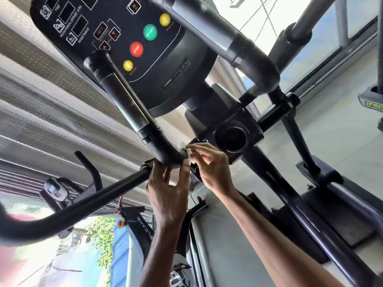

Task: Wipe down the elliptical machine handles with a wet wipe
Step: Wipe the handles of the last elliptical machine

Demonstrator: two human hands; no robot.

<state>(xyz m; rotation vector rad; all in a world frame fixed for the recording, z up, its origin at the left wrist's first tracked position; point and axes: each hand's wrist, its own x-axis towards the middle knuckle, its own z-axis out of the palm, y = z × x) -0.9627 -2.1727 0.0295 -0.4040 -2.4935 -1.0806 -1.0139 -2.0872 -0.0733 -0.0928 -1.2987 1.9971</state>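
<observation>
Below the console (pixel 116 27), at the lower bend of the short black handle (pixel 124 100), both hands meet where the tube curves toward the machine's centre post. The right hand (pixel 211 164) pinches a small crumpled wet wipe (pixel 185 150) between thumb and fingertips and holds it against the end of that bend, beside the round cup holder (pixel 232 139). The left hand (pixel 167 191) comes up from beneath with its fingers mostly straight, propped against the underside of the bend and thumb raised beside the wipe; it appears to hold nothing, though its fingertips are partly hidden behind the tube. How much has been cleaned cannot be read off the surfaces — no wet sheen or streaks show on the black grips or the silver sensor strips. Judging by where the wipe sits, work is on the lowest part of this one handle. The matching short handle (pixel 217 34) on the other side has no hand on it, nor does the long curved swing bar (pixel 83 204) in the foreground, so a good share of the job probably remains — whether either was already wiped cannot be told.
</observation>
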